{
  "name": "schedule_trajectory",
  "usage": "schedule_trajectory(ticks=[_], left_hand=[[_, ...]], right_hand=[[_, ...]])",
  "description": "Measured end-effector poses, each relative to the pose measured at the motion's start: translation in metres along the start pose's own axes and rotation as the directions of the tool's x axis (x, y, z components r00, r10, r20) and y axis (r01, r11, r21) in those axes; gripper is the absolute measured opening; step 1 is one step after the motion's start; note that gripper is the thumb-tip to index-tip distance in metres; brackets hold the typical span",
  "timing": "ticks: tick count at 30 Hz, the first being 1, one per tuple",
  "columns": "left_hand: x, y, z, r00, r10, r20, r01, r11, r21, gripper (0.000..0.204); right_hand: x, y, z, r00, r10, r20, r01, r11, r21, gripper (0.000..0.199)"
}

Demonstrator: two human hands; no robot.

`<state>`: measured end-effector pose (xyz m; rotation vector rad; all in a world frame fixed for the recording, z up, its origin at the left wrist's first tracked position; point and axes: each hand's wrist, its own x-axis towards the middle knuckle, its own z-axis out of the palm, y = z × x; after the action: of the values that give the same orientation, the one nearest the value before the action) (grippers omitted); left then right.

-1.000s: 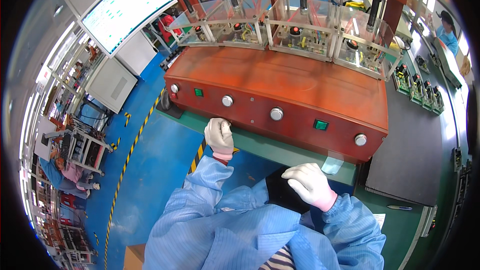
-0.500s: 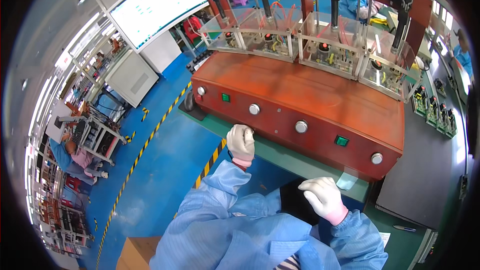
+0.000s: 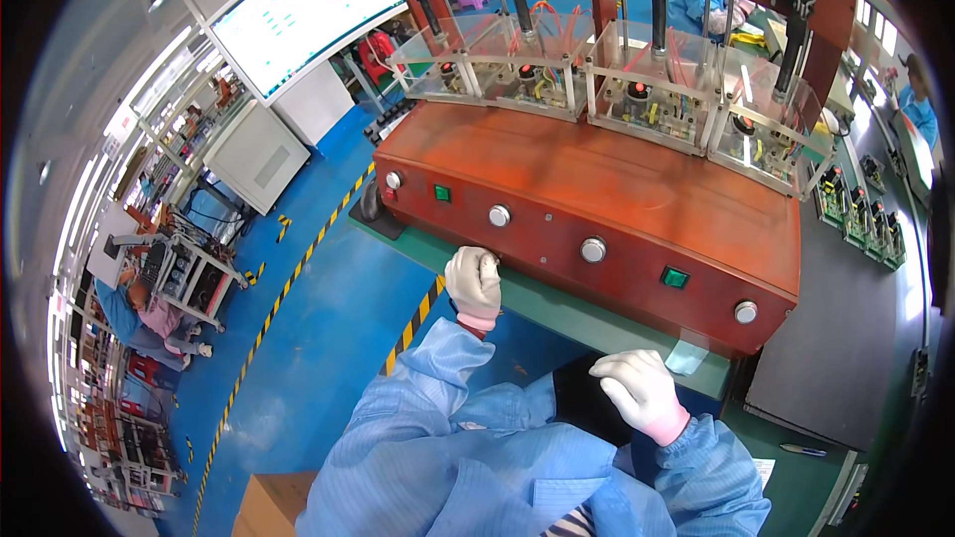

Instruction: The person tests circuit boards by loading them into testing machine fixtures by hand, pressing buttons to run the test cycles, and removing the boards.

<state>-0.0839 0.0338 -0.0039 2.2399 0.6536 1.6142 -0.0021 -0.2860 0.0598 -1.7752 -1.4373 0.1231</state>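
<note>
Blue floor (image 3: 298,338) spread through the workshop, with a lit screen (image 3: 308,15) at eleven o'clock of the view and a wheeled cart (image 3: 204,278) at nine, its dark contents too small to name. At seven o'clock sat a brown carton (image 3: 274,505), cut by the lower edge, its inside hidden.

On a green worktop (image 3: 557,306) stood a red console (image 3: 587,184), at two to three o'clock from the middle of the view. Along its far side ran a row of four clear housings (image 3: 645,78) with see-through walls, between twelve and two o'clock. Inside showed wires, metal parts and round fittings with red tops (image 3: 638,89); upright black clamps (image 3: 658,0) rose above them. At three o'clock, populated circuit boards (image 3: 860,214) stood in a row beside a dark mat (image 3: 826,328).

The gloved left hand (image 3: 475,280), just below the middle of the view, was curled narrow at the lower front edge of the console; its fingertips were hidden, so whether it gripped anything could not be told. Between four and five o'clock, the gloved right hand (image 3: 639,393) hung palm down above the lap, fingers loosely bent, its palm out of sight. Near it, at four o'clock, a pale blue sheet (image 3: 686,356) lay beside the console.
</note>
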Motion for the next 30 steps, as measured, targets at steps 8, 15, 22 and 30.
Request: schedule_trajectory(ticks=[8, 15, 22, 30], left_hand=[[-0.001, 0.001, 0.000, 1.000, -0.016, -0.005, 0.016, 1.000, -0.013, 0.009], [0.000, 0.003, 0.001, 1.000, -0.010, -0.002, 0.010, 1.000, -0.021, 0.008], [-0.001, 0.001, -0.002, 1.000, -0.030, -0.001, 0.030, 1.000, 0.002, 0.008], [-0.007, -0.022, 0.001, 0.999, -0.005, 0.048, 0.003, 0.998, 0.060, 0.017]], right_hand=[[0.000, 0.000, 0.001, 1.000, -0.007, -0.009, 0.007, 1.000, -0.010, 0.017], [-0.001, 0.001, 0.001, 1.000, -0.007, -0.015, 0.006, 1.000, -0.010, 0.017], [0.000, 0.001, 0.003, 1.000, -0.011, -0.011, 0.011, 1.000, -0.002, 0.017], [-0.003, 0.011, 0.006, 0.996, -0.084, -0.042, 0.083, 0.996, -0.019, 0.020]])
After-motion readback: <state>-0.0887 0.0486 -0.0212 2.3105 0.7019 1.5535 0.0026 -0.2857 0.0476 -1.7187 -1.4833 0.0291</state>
